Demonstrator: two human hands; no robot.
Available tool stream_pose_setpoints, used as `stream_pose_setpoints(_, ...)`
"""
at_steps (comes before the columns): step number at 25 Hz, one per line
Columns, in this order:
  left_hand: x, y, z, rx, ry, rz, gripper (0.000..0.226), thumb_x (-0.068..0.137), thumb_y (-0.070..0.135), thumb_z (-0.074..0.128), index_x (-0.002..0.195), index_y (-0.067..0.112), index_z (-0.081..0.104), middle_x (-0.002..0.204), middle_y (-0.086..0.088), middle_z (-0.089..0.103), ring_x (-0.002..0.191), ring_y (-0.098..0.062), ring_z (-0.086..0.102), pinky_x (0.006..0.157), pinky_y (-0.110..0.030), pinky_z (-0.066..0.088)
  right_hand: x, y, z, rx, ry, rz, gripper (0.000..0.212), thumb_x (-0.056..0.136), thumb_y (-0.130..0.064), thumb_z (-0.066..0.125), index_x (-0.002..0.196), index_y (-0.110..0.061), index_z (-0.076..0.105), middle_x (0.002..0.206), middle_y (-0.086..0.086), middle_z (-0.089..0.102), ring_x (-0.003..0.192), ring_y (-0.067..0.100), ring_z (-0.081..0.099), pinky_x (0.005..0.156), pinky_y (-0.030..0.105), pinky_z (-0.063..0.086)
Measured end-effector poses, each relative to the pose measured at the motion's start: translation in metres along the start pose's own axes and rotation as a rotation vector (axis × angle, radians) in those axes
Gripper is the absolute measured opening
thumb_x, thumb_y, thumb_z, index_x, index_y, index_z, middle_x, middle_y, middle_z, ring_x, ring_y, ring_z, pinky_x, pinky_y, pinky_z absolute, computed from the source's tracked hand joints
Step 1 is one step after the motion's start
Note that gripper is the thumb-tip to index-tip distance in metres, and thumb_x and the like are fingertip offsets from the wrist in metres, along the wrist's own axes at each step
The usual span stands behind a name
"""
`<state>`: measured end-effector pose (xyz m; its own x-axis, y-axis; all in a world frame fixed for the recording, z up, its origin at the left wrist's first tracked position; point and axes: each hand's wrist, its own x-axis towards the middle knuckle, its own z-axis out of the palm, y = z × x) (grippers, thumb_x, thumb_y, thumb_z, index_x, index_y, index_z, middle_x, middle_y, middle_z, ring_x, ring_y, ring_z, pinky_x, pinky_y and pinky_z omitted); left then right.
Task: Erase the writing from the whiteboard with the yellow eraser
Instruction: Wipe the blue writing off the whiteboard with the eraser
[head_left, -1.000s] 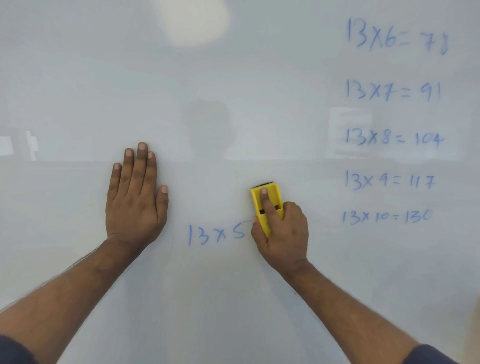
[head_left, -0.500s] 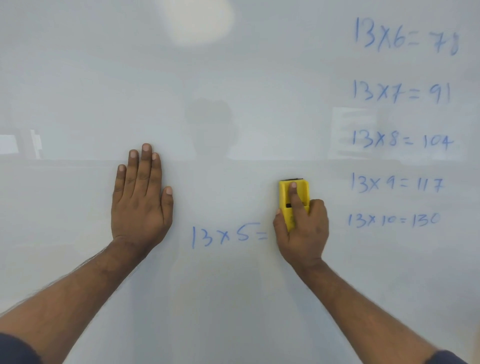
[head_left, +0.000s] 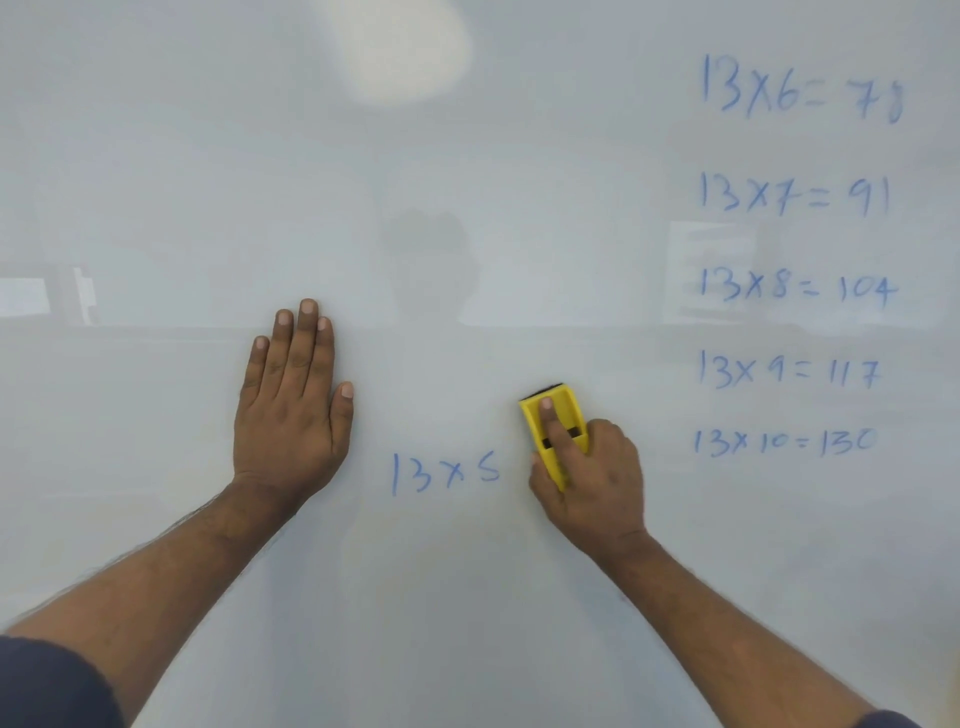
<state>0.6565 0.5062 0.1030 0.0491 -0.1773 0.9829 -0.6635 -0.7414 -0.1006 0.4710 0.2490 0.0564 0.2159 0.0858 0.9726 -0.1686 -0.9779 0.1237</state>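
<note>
The whiteboard (head_left: 467, 597) fills the whole view. My right hand (head_left: 592, 483) presses the yellow eraser (head_left: 563, 415) flat against the board, index finger stretched along its back. Just left of the eraser stands blue writing "13 x 5" (head_left: 445, 472). A column of blue sums (head_left: 789, 283) runs down the right side, from "13 x 6 = 78" at the top to "13 x 10 = 130" (head_left: 784, 442) at the bottom. My left hand (head_left: 291, 410) lies flat on the board, fingers together, holding nothing, to the left of the "13 x 5".
A bright lamp reflection (head_left: 405, 47) glares at the top centre of the board. Faint reflections of a room and of a person's outline (head_left: 426, 260) show in the glossy surface.
The eraser slid right, baring an "=" after "13 x 5", then came back left over it; the "=" no longer shows. My left hand has stayed flat in place.
</note>
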Motion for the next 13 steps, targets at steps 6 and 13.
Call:
stream_pose_setpoints(6, -0.003, 0.003, 0.002, 0.004, 0.005, -0.019, 0.061, 0.106, 0.031, 0.025, 0.16, 0.005, 0.015, 0.169, -0.011, 0.011, 0.158, -0.024, 0.006, 0.129, -0.043, 0.006, 0.016, 0.002, 0.002, 0.014, 0.093, 0.138, 0.054, 0.088, -0.036, 0.054, 0.138, -0.016, 0.049, 0.076, 0.006, 0.038, 0.067, 0.024, 0.037, 0.054, 0.033, 0.036)
stream_pose_setpoints(13, -0.003, 0.003, 0.003, 0.013, 0.007, -0.005, 0.061, 0.106, 0.031, 0.025, 0.16, 0.005, 0.015, 0.169, -0.01, 0.009, 0.158, -0.024, 0.005, 0.129, -0.043, 0.006, 0.03, -0.086, 0.035, 0.087, 0.095, 0.107, 0.056, 0.086, -0.035, 0.058, 0.138, -0.015, 0.051, 0.075, 0.009, 0.042, 0.066, 0.026, 0.04, 0.056, 0.034, 0.032)
